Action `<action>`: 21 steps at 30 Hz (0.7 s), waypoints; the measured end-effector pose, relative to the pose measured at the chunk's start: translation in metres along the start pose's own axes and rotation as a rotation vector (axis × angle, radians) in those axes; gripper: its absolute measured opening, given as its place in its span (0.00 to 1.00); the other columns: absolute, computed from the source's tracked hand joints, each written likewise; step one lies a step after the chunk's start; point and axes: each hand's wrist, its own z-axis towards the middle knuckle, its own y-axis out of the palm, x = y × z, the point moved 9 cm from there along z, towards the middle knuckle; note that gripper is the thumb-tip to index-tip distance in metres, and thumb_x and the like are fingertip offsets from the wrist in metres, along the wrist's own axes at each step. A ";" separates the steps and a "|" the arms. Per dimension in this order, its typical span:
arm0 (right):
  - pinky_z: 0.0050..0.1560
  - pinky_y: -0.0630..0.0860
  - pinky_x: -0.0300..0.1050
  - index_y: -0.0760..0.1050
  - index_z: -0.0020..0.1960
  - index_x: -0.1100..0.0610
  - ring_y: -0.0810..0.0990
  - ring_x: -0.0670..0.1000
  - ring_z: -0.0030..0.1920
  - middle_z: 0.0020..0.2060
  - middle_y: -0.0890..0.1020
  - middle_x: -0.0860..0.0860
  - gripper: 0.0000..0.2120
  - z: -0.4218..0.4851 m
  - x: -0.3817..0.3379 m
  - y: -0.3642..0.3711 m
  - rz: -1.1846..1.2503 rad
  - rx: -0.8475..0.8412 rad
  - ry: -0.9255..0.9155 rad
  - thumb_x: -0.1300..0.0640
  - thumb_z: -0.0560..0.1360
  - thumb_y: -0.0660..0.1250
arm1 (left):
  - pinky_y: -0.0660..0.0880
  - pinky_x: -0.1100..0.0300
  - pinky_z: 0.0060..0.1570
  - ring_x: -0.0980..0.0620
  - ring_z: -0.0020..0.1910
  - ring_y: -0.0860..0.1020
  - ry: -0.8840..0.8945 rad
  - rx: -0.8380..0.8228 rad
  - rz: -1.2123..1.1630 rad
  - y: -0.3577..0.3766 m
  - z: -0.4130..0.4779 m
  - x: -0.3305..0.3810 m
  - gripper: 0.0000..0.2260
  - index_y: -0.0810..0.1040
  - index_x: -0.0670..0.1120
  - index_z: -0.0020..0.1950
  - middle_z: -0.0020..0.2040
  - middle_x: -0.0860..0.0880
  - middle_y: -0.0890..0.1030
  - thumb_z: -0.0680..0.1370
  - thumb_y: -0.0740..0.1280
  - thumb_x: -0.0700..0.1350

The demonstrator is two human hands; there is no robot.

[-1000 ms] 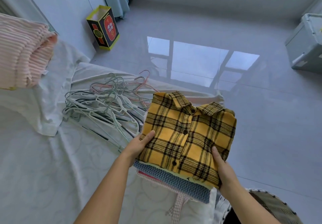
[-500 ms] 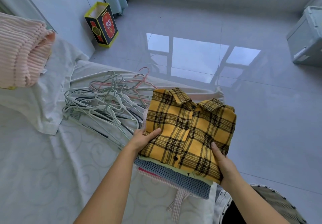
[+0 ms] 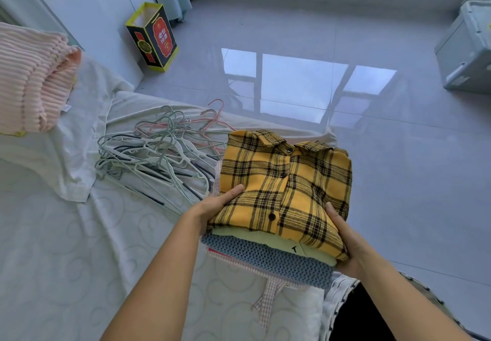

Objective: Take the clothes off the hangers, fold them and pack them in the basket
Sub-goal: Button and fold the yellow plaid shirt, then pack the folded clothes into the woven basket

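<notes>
Left hand (image 3: 212, 206) and right hand (image 3: 345, 237) clamp folded stack (image 3: 268, 258), yellow plaid shirt (image 3: 287, 181) on top. Risk: uneven squeeze, lower layers slide out, folds collapse.

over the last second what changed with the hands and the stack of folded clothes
The left hand slid its thumb further onto the yellow plaid shirt, and the stack of folded clothes rose slightly off the bed. The right hand kept gripping the stack's near right corner. The hangers and pink sweater lie as before.
</notes>
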 end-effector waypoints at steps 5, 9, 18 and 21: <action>0.38 0.82 0.49 0.77 0.59 0.59 0.84 0.57 0.40 0.48 0.84 0.60 0.29 -0.009 0.005 0.005 0.087 -0.064 -0.088 0.40 0.66 0.67 | 0.79 0.47 0.50 0.44 0.51 0.82 0.072 0.001 -0.257 0.013 -0.011 -0.016 0.42 0.67 0.54 0.68 0.54 0.45 0.82 0.58 0.77 0.62; 0.32 0.80 0.45 0.75 0.61 0.60 0.85 0.56 0.39 0.47 0.84 0.59 0.28 -0.026 0.001 -0.009 0.101 -0.020 -0.196 0.46 0.65 0.70 | 0.76 0.45 0.57 0.45 0.55 0.79 0.231 0.083 -0.211 0.016 -0.033 -0.011 0.47 0.64 0.55 0.69 0.58 0.47 0.79 0.54 0.76 0.62; 0.42 0.82 0.53 0.73 0.61 0.56 0.83 0.60 0.48 0.50 0.84 0.58 0.25 -0.094 0.035 -0.108 0.167 0.022 -0.231 0.52 0.66 0.71 | 0.71 0.48 0.64 0.53 0.61 0.75 0.407 0.115 -0.122 0.108 -0.101 -0.030 0.38 0.66 0.59 0.65 0.61 0.54 0.77 0.57 0.74 0.64; 0.46 0.80 0.53 0.73 0.60 0.55 0.82 0.60 0.51 0.51 0.83 0.58 0.23 -0.124 0.056 -0.156 0.195 0.064 -0.243 0.53 0.66 0.69 | 0.71 0.49 0.63 0.55 0.59 0.76 0.391 0.064 -0.116 0.162 -0.117 -0.051 0.37 0.67 0.60 0.64 0.60 0.55 0.78 0.58 0.74 0.64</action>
